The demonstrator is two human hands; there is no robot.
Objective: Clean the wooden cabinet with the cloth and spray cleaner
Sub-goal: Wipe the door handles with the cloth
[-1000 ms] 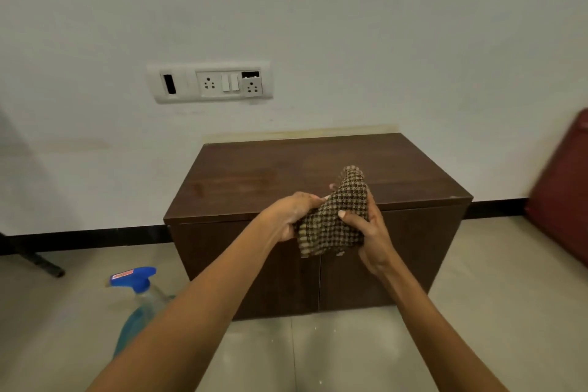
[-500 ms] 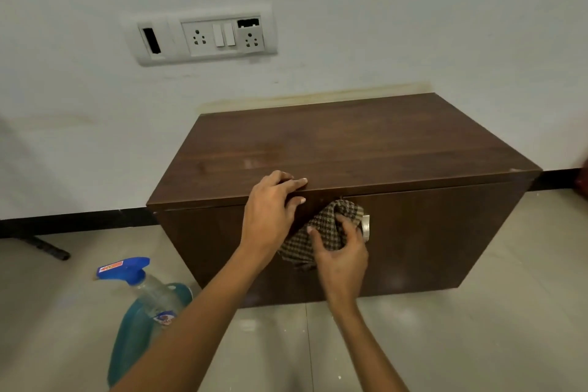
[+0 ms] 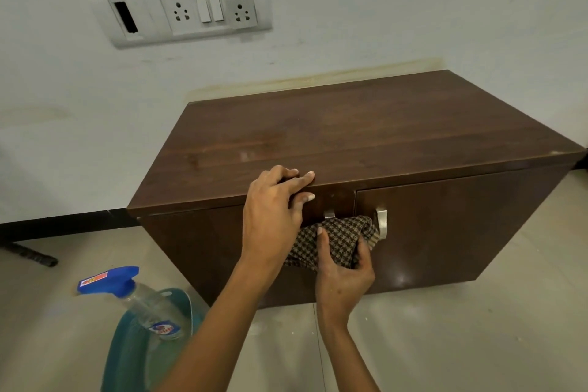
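- While the right hand (image 3: 342,267) presses the checked cloth (image 3: 334,240) against the front of the wooden cabinet (image 3: 350,137), between its two metal handles (image 3: 381,224), its fingers (image 3: 321,242) are curled closed around the bunched fabric.
- The left hand (image 3: 273,213) holds nothing; its fingers lie loosely spread over the cabinet's top front edge, seemingly bracing it.
- The spray cleaner (image 3: 140,305), with its blue trigger head, stands on the floor to the left of the cabinet, well apart from both hands.
- Risk: the cloth could snag on the handle beside it, since a fold already lies against the metal; a hard sweep might tug the door open.
- Risk: the left arm passes close above the bottle, so drawing the elbow back could knock it over.
- Risk: wiping without fresh spray may only smear the pale marks showing on the cabinet top.
- The cabinet is dark, glossy wood, standing against a white wall (image 3: 413,9) on a pale tiled floor (image 3: 445,344).
- A switch-and-socket panel (image 3: 191,13) sits on the wall above the cabinet, to its left.
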